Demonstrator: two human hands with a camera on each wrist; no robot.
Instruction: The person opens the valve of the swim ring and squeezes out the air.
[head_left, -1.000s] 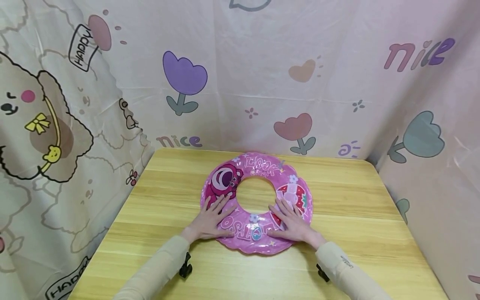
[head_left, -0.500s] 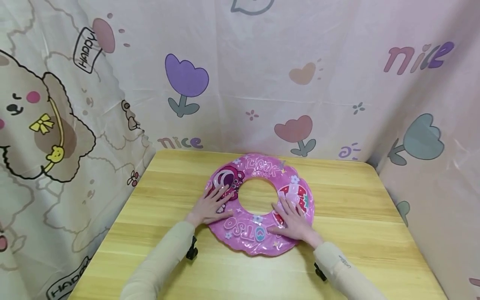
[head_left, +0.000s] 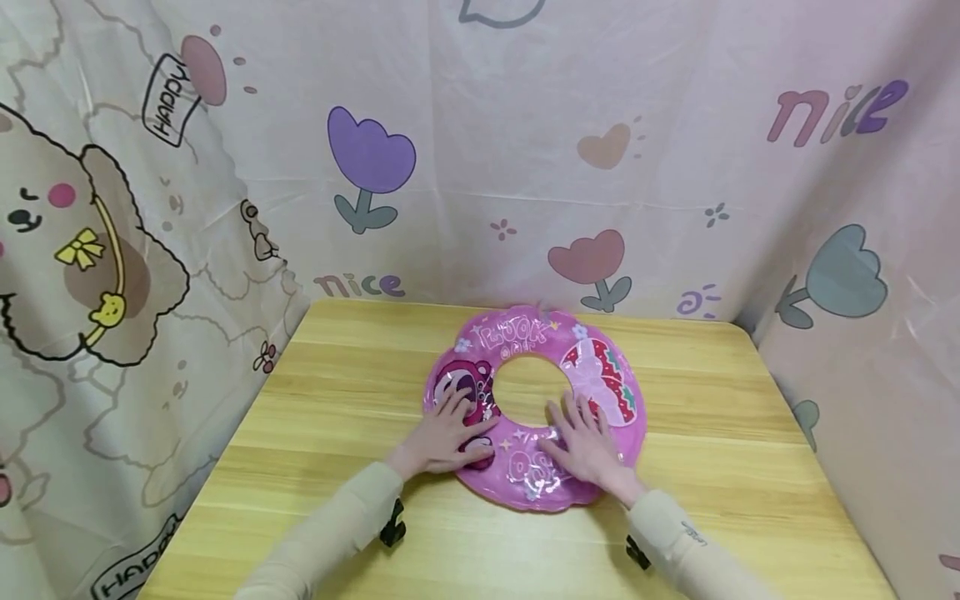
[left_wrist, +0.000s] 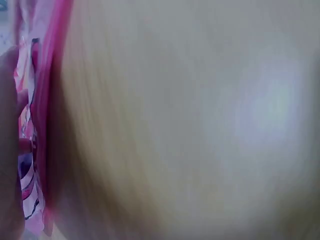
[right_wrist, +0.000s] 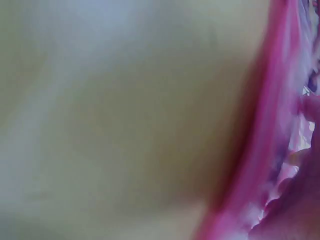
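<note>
A pink inflatable swim ring (head_left: 517,333) with a printed bear, strawberries and lettering lies flat on the wooden table (head_left: 322,400). My left hand (head_left: 442,437) rests with fingers spread on the ring's lower left, over the bear print. On the lower right lies my right hand (head_left: 585,446), its fingers stretched toward the centre hole. Blurred in the left wrist view, the ring's pink edge (left_wrist: 47,100) runs beside part of the hand. In the right wrist view the ring's side (right_wrist: 265,115) shows next to the fingers.
Behind the table hangs a pale curtain (head_left: 465,150) printed with tulips and words. Another printed curtain (head_left: 202,292) borders the left side, and pale cloth (head_left: 862,400) the right. A black strap piece (head_left: 392,525) sits at the left wrist.
The ring has turned counterclockwise and shifted slightly right under my hands. My left hand first slid up along the ring, then came down and to the right. My right hand moved only a little.
</note>
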